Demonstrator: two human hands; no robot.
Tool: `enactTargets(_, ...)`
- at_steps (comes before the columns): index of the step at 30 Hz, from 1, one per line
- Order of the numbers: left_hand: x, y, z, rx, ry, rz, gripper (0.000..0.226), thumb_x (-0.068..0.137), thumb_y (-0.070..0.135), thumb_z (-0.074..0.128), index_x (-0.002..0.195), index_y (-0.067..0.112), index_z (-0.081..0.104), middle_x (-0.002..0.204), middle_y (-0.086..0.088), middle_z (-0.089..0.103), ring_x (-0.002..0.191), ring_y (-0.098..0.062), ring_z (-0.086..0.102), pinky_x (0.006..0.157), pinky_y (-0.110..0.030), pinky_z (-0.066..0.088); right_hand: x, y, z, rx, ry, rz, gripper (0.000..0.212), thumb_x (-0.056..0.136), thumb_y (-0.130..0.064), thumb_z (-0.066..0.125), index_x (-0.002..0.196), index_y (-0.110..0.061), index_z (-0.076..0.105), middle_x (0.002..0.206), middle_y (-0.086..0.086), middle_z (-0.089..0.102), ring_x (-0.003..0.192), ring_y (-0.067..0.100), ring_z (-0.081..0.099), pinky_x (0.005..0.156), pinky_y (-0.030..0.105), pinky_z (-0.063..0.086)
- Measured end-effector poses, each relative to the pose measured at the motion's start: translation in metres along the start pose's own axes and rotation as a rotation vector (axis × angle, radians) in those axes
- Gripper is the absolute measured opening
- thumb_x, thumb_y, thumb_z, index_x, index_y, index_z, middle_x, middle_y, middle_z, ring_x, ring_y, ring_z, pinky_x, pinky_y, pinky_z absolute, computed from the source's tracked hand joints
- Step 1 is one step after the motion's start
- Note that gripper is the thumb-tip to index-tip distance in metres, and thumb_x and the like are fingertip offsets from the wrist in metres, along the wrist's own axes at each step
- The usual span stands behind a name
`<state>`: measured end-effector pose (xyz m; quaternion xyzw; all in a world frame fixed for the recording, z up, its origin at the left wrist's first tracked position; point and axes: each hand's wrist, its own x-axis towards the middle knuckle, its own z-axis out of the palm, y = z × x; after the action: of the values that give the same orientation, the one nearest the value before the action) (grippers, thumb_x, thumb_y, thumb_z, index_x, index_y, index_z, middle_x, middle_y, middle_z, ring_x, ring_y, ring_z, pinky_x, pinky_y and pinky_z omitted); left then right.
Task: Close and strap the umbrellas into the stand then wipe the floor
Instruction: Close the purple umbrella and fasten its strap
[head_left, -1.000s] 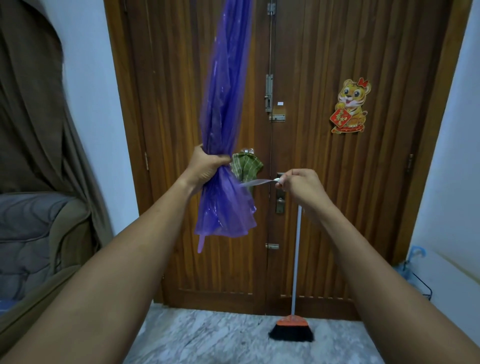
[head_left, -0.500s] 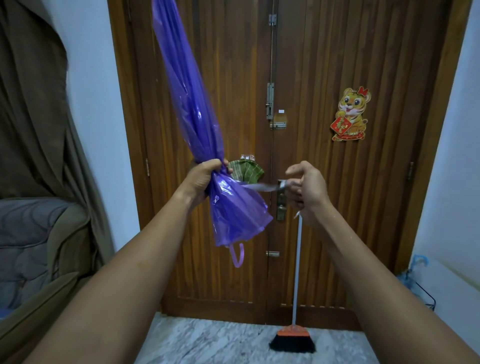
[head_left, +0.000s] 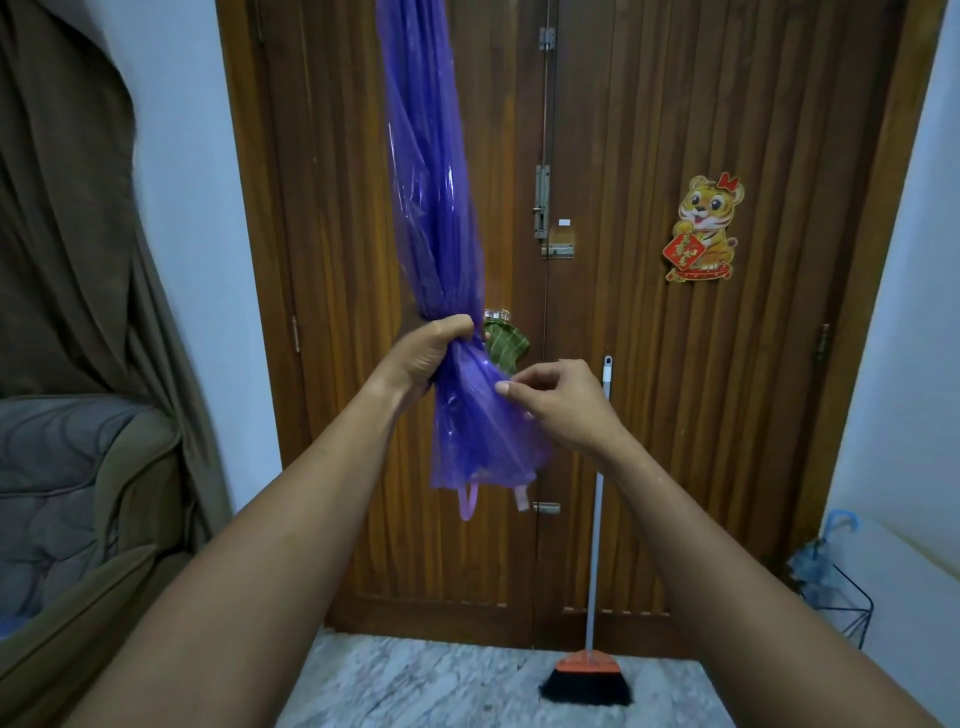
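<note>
While the left hand (head_left: 431, 358) gripped the closed purple umbrella (head_left: 431, 182) round its gathered middle, holding it upright before the wooden door (head_left: 649, 415), the right hand (head_left: 563, 408) pinched the plastic just below. A blue umbrella (head_left: 826, 551) stood in the wire stand (head_left: 852, 613) at lower right. On the tiger sticker (head_left: 704, 228), a red sign bore a gold character, too small to read.
</note>
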<state>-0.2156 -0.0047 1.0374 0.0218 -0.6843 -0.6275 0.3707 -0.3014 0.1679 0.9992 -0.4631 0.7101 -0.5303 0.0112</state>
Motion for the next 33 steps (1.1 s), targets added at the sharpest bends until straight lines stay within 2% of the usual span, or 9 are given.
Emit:
enactTargets(3, -0.004, -0.001, 0.001, 0.03, -0.067, 0.006, 0.049, 0.069, 0.016, 0.083, 0.111, -0.002, 0.067, 0.102, -0.017, 0.069, 0.092, -0.03, 0.068, 0.079, -0.037, 0.057, -0.001, -0.001, 0.001, 0.212, 0.037, 0.027, 0.015, 0.087, -0.026, 0.077, 0.095, -0.014, 0.078, 0.093, 0.001, 0.076, 0.09, 0.014, 0.073, 0.078, 0.029, 0.061)
enactTargets(8, -0.018, -0.006, 0.014, 0.061, -0.164, 0.044, 0.037, 0.072, -0.005, 0.082, 0.106, -0.005, 0.068, 0.098, -0.019, 0.069, 0.092, -0.032, 0.069, 0.085, -0.044, 0.058, -0.001, -0.003, 0.007, 0.382, 0.095, 0.089, 0.011, 0.087, -0.002, 0.073, 0.097, -0.007, 0.077, 0.095, 0.005, 0.074, 0.095, 0.019, 0.073, 0.085, 0.033, 0.061)
enactTargets(14, -0.018, -0.007, 0.007, 0.152, -0.082, -0.007, 0.042, 0.059, -0.007, 0.076, 0.101, -0.003, 0.07, 0.097, -0.021, 0.071, 0.088, -0.029, 0.071, 0.081, -0.043, 0.061, 0.002, -0.003, -0.011, 0.796, 0.045, 0.299, 0.014, 0.085, -0.001, 0.073, 0.094, -0.012, 0.074, 0.079, 0.005, 0.073, 0.065, 0.013, 0.067, 0.066, 0.025, 0.057)
enactTargets(17, -0.017, -0.005, 0.0, 0.207, -0.006, 0.006, 0.027, 0.064, -0.009, 0.073, 0.088, 0.003, 0.069, 0.083, -0.011, 0.068, 0.076, -0.021, 0.068, 0.065, -0.03, 0.058, 0.008, 0.004, -0.023, 0.622, 0.077, 0.321, 0.011, 0.089, -0.001, 0.069, 0.091, -0.01, 0.075, 0.067, 0.002, 0.064, 0.05, 0.008, 0.05, 0.043, 0.018, 0.041)
enactTargets(20, -0.015, -0.004, -0.009, 0.247, 0.016, 0.051, 0.027, 0.074, -0.017, 0.07, 0.088, 0.006, 0.067, 0.084, -0.007, 0.067, 0.074, -0.016, 0.068, 0.062, -0.024, 0.056, 0.009, 0.003, -0.034, 0.381, 0.05, 0.321, 0.007, 0.085, -0.007, 0.075, 0.09, -0.011, 0.078, 0.069, 0.004, 0.063, 0.049, 0.01, 0.042, 0.039, 0.019, 0.031)
enactTargets(23, -0.014, 0.0, -0.01, 0.281, 0.009, 0.106, 0.031, 0.066, -0.007, 0.074, 0.094, 0.002, 0.067, 0.087, -0.009, 0.067, 0.075, -0.017, 0.07, 0.064, -0.026, 0.058, 0.01, 0.0, -0.039, 0.127, 0.026, 0.254, 0.016, 0.076, -0.015, 0.086, 0.091, -0.014, 0.08, 0.088, 0.001, 0.075, 0.077, 0.011, 0.067, 0.066, 0.027, 0.058)
enactTargets(25, -0.014, 0.004, -0.008, 0.285, -0.001, 0.117, 0.03, 0.069, -0.011, 0.074, 0.095, 0.002, 0.066, 0.086, -0.009, 0.067, 0.074, -0.015, 0.07, 0.065, -0.028, 0.059, 0.011, -0.003, -0.041, -0.041, 0.032, 0.174, 0.017, 0.074, -0.021, 0.088, 0.089, -0.015, 0.081, 0.093, 0.0, 0.076, 0.096, 0.013, 0.069, 0.086, 0.035, 0.058)
enactTargets(29, -0.015, 0.007, -0.007, 0.23, 0.038, 0.093, 0.037, 0.059, 0.006, 0.075, 0.096, 0.003, 0.069, 0.089, -0.011, 0.07, 0.08, -0.022, 0.07, 0.073, -0.039, 0.061, 0.009, -0.007, -0.04, -0.117, 0.074, 0.091, 0.021, 0.086, -0.039, 0.076, 0.081, -0.02, 0.082, 0.086, -0.004, 0.076, 0.094, 0.012, 0.069, 0.086, 0.037, 0.057)
enactTargets(33, -0.015, 0.005, -0.006, 0.179, 0.082, 0.088, 0.048, 0.06, 0.011, 0.077, 0.104, -0.005, 0.068, 0.094, -0.015, 0.07, 0.082, -0.025, 0.071, 0.07, -0.035, 0.061, 0.005, -0.009, -0.037, -0.041, 0.104, 0.073, 0.027, 0.093, -0.043, 0.067, 0.082, -0.023, 0.082, 0.08, 0.001, 0.077, 0.079, 0.01, 0.069, 0.075, 0.037, 0.057)
